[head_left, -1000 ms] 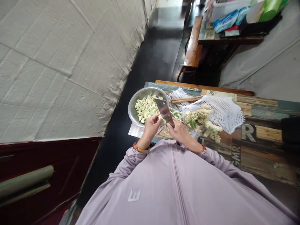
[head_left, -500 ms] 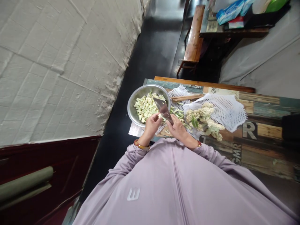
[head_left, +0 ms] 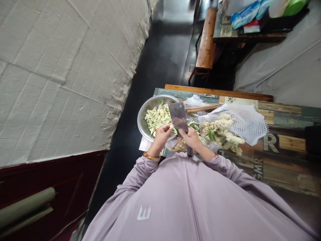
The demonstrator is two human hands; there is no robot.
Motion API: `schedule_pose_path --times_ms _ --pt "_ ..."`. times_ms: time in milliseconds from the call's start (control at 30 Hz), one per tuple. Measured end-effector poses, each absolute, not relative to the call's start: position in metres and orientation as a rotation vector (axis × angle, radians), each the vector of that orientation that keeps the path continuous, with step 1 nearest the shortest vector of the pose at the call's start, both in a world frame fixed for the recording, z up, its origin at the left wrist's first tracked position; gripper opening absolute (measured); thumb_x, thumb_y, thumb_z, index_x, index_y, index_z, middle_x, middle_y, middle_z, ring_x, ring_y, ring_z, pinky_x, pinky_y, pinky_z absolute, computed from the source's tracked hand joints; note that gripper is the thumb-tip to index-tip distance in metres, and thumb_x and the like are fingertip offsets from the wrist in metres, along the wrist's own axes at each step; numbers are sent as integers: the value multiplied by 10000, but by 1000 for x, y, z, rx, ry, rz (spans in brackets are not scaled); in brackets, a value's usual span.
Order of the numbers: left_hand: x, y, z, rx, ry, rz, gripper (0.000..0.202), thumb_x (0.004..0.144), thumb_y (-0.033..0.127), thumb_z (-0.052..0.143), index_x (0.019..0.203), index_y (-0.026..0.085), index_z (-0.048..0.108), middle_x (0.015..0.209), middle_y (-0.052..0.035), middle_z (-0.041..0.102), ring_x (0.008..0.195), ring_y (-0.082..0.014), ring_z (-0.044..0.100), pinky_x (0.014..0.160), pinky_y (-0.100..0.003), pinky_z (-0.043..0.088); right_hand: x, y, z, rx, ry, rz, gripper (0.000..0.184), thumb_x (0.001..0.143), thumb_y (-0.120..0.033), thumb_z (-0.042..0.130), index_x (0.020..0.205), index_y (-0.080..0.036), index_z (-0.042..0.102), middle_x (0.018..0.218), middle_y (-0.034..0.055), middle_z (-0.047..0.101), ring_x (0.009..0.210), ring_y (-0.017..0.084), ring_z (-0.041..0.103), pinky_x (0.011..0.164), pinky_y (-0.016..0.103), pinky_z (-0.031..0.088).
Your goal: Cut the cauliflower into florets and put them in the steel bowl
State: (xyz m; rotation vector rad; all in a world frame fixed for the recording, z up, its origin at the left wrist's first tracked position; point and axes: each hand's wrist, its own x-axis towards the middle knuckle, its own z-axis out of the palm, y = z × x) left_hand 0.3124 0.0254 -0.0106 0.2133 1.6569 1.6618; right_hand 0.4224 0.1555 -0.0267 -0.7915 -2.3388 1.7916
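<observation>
My left hand (head_left: 162,135) pinches a small cauliflower floret (head_left: 173,130) at the near right rim of a steel bowl (head_left: 141,125). In my right hand (head_left: 192,138) is a cleaver (head_left: 178,115), its broad blade pointing up and away and its dark handle hanging below my grip. The blade stands right beside the floret; whether its edge touches cannot be made out. Cut cauliflower pieces (head_left: 157,117) fill much of the bowl. To the right of my hands, larger cauliflower chunks (head_left: 223,132) with a green leaf lie on white foam netting (head_left: 248,122).
A bundle of thin wooden sticks (head_left: 202,108) lies behind the cleaver on the patchwork wooden table (head_left: 283,167). A wooden bench (head_left: 207,40) and another table (head_left: 227,31) holding packets stand farther off. A white wall (head_left: 62,73) rises on the left.
The cleaver has turned more upright, its blade swinging right and its handle now showing below my right hand. My left hand still holds the floret. The whole view has shifted slightly.
</observation>
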Motion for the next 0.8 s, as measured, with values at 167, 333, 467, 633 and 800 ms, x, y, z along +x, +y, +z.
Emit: schedule_pose_path --times_ms 167,333,467,633,800 --pt "296 19 -25 125 1604 1566 384 716 392 795 984 120 754 774 -38 711 609 -92 536 613 -234 429 409 157 -30 -773 -2418 1836 324 929 -462 507 746 -201 561 639 27 632 558 200 679 482 252 448" --pt "288 19 -37 328 1764 1578 542 665 375 847 1147 173 701 1077 -76 716 918 -170 628 858 -295 469 395 148 -37 -490 -2580 1310 181 942 -273 459 847 -193 592 849 99 702 803 231 687 747 325 527" --pt "280 16 -42 348 1938 1536 586 559 324 907 1082 170 692 1143 -90 680 986 -197 612 914 -324 450 387 144 -39 -431 -2600 1293 156 943 -246 465 866 -198 592 827 85 691 779 226 676 742 324 527" --pt "270 7 -47 363 1886 1520 455 578 350 885 939 164 680 1001 -47 650 840 -149 568 812 -292 449 382 143 -40 -538 -2574 1494 252 973 -311 464 755 -220 553 630 25 619 652 214 663 642 303 510" --pt "273 8 -47 558 2023 1427 428 584 333 871 921 170 663 875 -25 591 762 -149 509 713 -281 423 384 140 -40 -483 -2616 1378 247 973 -314 449 785 -206 566 753 67 661 726 226 659 700 325 507"
